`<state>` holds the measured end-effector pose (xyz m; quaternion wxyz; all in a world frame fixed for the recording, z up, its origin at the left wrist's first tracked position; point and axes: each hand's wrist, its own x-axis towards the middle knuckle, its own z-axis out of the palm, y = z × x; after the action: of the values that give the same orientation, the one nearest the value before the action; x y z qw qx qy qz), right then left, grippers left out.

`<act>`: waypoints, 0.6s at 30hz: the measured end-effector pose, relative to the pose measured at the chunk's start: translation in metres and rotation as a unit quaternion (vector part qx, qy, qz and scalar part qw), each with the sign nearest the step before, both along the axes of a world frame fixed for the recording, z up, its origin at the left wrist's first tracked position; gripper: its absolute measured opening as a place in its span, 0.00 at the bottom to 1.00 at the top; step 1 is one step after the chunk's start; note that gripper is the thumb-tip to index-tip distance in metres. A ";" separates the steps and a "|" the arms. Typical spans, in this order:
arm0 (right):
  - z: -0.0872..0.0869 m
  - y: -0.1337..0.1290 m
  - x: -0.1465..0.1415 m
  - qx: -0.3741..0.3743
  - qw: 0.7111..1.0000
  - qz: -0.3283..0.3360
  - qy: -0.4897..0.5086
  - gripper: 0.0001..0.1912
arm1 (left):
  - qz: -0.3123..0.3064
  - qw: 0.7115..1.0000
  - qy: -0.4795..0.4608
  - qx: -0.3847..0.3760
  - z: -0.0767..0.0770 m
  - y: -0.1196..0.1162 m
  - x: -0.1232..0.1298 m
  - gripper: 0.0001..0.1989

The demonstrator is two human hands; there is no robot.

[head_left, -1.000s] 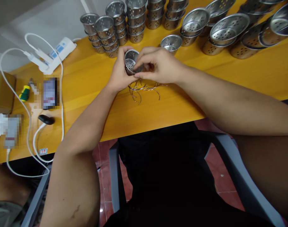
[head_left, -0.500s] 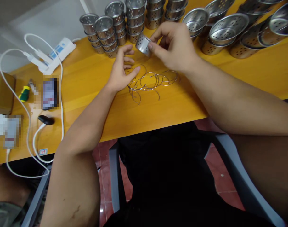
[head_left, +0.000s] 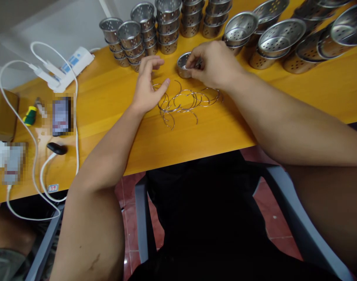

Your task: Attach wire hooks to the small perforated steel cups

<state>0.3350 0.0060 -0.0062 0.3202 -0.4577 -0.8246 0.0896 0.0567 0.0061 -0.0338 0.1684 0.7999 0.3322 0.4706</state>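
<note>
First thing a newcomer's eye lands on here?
Likely the stacks of perforated metal cups lining the table's far side. Next, mid-table, the right hand pinching the rim of a small cup. Just nearer the wearer lies a loose tangle of thin curved wires, beside the open left hand.

I sit at a wooden table (head_left: 108,97) in what appears to be a small workshop. Indicators: rows of stacked perforated metal cups (head_left: 168,27) along the far side, loose curved wires (head_left: 178,111) before me, a numbered label (head_left: 53,188) at the table edge, and another person's leg (head_left: 13,230) at my left.
</note>
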 end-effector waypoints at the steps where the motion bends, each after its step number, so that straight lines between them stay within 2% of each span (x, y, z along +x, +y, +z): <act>1: -0.002 0.001 0.001 0.009 1.000 0.004 -0.001 0.09 | 0.000 1.000 0.000 -0.001 0.000 0.000 0.000 0.27; 6: 0.005 -0.009 -0.004 0.049 0.999 0.016 0.007 0.11 | -0.001 1.000 0.010 -0.003 0.000 -0.002 0.001 0.25; 10: 0.012 -0.024 -0.020 0.031 0.992 0.100 0.067 0.13 | -0.009 1.000 0.012 -0.005 -0.001 -0.002 0.000 0.25; 14: -0.001 -0.021 -0.029 -0.019 0.981 0.165 0.103 0.23 | -0.016 1.000 0.022 -0.012 -0.001 -0.001 0.000 0.26; 18: -0.017 -0.009 -0.026 -0.017 0.983 0.158 0.094 0.29 | -0.018 0.999 0.025 -0.028 -0.001 -0.002 0.000 0.28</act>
<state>0.3088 -0.0026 -0.0234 0.3707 -0.3167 -0.8509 0.1957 0.0571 0.0039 -0.0351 0.1910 0.8122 0.3351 0.4377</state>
